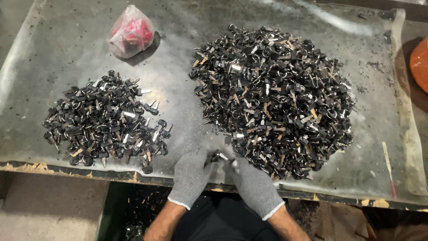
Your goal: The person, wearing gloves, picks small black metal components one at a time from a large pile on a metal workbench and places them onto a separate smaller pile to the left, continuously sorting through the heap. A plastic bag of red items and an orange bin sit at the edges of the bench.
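Note:
My left hand (192,173) and my right hand (252,183), both in grey knit gloves, meet at the table's front edge. Between their fingertips sits a small black-headed key (221,157); both hands pinch it, though the grip is partly hidden. A large heap of black-headed keys (272,93) lies just beyond my right hand, its near edge touching my fingers. To the left, apart from both hands, a smaller heap of the same keys (104,122) rests on the table.
A clear plastic sheet covers the worn table (187,102). A knotted plastic bag with red contents (131,32) sits at the back left. A thin stick (388,167) lies at the right front. An orange object (420,62) shows at the right edge.

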Tool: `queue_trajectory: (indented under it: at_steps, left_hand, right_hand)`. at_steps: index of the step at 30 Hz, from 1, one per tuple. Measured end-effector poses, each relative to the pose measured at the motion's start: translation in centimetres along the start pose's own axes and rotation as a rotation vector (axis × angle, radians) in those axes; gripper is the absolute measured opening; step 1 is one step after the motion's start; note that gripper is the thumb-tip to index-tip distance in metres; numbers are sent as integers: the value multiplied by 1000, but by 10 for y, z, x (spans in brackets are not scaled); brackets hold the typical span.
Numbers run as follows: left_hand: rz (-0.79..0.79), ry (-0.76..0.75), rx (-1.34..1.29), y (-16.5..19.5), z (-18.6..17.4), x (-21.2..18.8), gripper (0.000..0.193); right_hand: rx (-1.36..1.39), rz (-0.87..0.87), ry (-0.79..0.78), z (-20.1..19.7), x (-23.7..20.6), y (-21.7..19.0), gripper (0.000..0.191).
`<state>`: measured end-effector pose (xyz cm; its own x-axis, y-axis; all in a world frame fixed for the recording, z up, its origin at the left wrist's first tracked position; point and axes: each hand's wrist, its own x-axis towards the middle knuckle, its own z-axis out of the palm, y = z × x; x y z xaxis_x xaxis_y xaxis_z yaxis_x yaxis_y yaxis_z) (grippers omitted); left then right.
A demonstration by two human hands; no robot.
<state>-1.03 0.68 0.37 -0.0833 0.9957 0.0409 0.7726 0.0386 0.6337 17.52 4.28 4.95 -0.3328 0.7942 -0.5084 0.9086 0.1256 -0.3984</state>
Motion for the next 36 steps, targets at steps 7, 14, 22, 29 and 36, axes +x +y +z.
queue_trajectory:
  at_steps: [7,14,22,29,36]
  left_hand:
    - [119,18,87,-6,13,-6,16]
    - [243,145,29,-7,13,-11,17]
    - [248,67,81,-8,15,-10,15]
    - [74,-166,136,-7,11,-1,21]
    - [281,78,49,-7,16,-9,16]
  right_hand:
    - [18,-219,85,38,24,12,49]
    - [-150,-233,34,28,26,11,39]
    - [-260,-260,242,35,19,10,44]
    - [-80,-233,118,38,32,15,42]
    - [-249,-248,266,43,20,4,24]
